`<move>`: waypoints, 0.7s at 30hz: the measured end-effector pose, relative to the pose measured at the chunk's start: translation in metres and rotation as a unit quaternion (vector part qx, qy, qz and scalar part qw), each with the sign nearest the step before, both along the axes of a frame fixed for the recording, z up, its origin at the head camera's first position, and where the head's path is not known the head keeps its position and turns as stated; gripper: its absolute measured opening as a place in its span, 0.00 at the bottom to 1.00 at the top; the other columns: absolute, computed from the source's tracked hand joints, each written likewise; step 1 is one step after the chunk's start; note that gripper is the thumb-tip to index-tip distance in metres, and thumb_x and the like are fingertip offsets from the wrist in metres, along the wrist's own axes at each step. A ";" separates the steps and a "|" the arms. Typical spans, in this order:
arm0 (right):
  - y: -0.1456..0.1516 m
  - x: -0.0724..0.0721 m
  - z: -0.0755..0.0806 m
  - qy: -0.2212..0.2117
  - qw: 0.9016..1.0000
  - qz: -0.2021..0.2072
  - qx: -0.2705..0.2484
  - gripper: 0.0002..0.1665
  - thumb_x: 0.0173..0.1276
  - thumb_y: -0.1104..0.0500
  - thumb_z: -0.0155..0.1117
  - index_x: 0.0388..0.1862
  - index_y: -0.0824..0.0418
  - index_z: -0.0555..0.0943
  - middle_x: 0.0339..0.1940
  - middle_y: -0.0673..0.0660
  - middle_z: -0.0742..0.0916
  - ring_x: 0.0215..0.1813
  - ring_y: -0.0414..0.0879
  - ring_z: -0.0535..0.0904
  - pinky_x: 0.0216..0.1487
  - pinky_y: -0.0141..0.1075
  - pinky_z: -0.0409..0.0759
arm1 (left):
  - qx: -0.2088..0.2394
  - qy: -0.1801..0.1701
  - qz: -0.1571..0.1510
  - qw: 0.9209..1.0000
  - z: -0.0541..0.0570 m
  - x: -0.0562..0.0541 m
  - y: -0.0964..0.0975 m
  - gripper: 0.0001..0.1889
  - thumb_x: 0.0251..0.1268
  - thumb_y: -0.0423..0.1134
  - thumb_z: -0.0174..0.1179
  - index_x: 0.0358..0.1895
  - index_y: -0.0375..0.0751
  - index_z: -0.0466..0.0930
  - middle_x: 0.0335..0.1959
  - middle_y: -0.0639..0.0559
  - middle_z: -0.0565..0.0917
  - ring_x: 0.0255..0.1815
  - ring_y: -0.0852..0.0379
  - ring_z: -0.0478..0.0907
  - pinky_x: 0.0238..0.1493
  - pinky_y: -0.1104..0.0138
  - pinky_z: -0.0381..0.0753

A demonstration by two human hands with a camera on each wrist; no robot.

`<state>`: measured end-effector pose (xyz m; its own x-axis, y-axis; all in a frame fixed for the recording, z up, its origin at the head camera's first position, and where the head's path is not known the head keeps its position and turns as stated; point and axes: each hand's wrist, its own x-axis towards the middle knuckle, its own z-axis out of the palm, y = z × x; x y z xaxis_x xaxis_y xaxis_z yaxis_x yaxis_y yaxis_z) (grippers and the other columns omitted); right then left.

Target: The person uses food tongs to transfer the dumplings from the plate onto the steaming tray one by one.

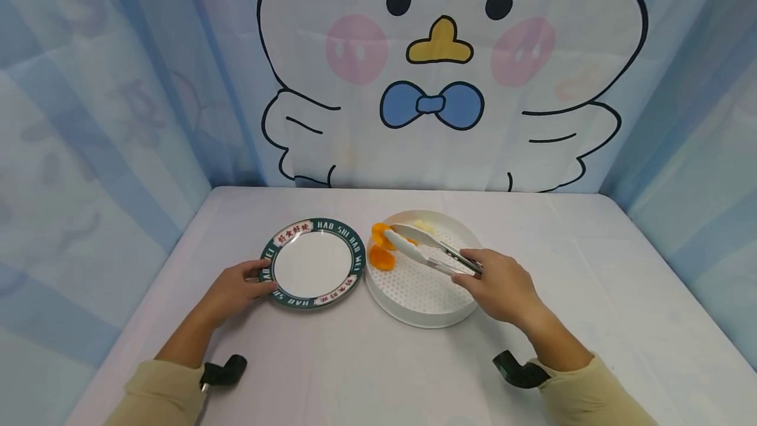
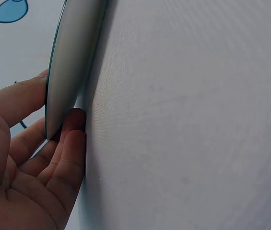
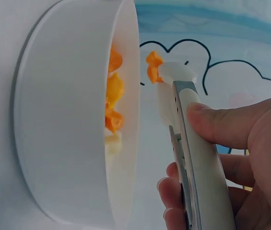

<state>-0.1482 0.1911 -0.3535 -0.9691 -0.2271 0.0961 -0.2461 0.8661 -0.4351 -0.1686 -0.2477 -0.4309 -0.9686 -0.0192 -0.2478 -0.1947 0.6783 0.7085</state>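
Observation:
My left hand point(image 1: 236, 291) holds the near-left rim of a round white plate point(image 1: 313, 265) with a green lettered border. In the left wrist view, the thumb lies on the upper side of the rim and fingers reach beneath it. My right hand point(image 1: 503, 284) grips white-tipped metal tongs point(image 3: 202, 163) over a round white basket point(image 1: 426, 317) with a dotted floor. An orange piece point(image 3: 154, 67) sits at the tongs' tips, above the basket's rim. Other orange pieces point(image 3: 113, 120), a yellow piece point(image 3: 115, 90) and a pale chunk point(image 3: 112, 143) lie inside the basket.
The plate stands close beside the basket on a table with a white cloth point(image 1: 378, 373). Behind it hangs a curtain point(image 1: 367, 150) with a cartoon face and a blue bow. Blue patterned curtains point(image 1: 698, 150) close off both sides.

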 end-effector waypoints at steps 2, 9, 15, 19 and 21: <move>0.006 0.003 -0.003 0.003 1.000 -0.006 0.002 0.30 0.67 0.52 0.68 0.63 0.67 0.79 0.54 0.65 0.85 0.44 0.53 0.81 0.34 0.44 0.78 | 0.002 0.001 -0.002 1.000 0.000 0.000 0.000 0.38 0.65 0.48 0.67 0.71 0.29 0.65 0.67 0.24 0.68 0.68 0.27 0.62 0.65 0.39 0.66; 0.020 0.008 -0.013 0.001 1.000 -0.020 0.007 0.29 0.66 0.53 0.69 0.62 0.68 0.80 0.55 0.67 0.85 0.48 0.58 0.82 0.38 0.50 0.79 | -0.001 -0.002 -0.004 1.000 -0.001 0.001 -0.001 0.39 0.65 0.50 0.67 0.72 0.30 0.65 0.67 0.24 0.67 0.69 0.27 0.61 0.65 0.39 0.66; 0.025 0.011 -0.017 -0.016 0.999 -0.024 0.019 0.30 0.66 0.53 0.70 0.62 0.69 0.79 0.54 0.67 0.85 0.46 0.55 0.82 0.36 0.48 0.79 | 0.006 -0.002 -0.001 1.000 -0.001 0.001 -0.001 0.39 0.65 0.49 0.67 0.72 0.30 0.65 0.67 0.24 0.68 0.69 0.27 0.61 0.65 0.39 0.66; 0.027 0.014 -0.021 -0.013 0.999 -0.027 0.021 0.30 0.66 0.53 0.70 0.61 0.69 0.79 0.54 0.67 0.85 0.47 0.56 0.83 0.36 0.49 0.80 | 0.009 0.004 -0.005 1.000 -0.001 0.000 -0.001 0.39 0.64 0.50 0.68 0.71 0.30 0.66 0.66 0.24 0.69 0.67 0.28 0.64 0.64 0.39 0.67; 0.027 0.014 -0.023 -0.012 0.999 -0.027 0.023 0.30 0.65 0.53 0.70 0.61 0.69 0.79 0.54 0.67 0.85 0.48 0.58 0.83 0.37 0.51 0.80 | 0.011 0.005 -0.005 1.000 -0.001 0.000 -0.001 0.39 0.64 0.49 0.68 0.71 0.29 0.66 0.66 0.24 0.69 0.67 0.28 0.64 0.64 0.40 0.67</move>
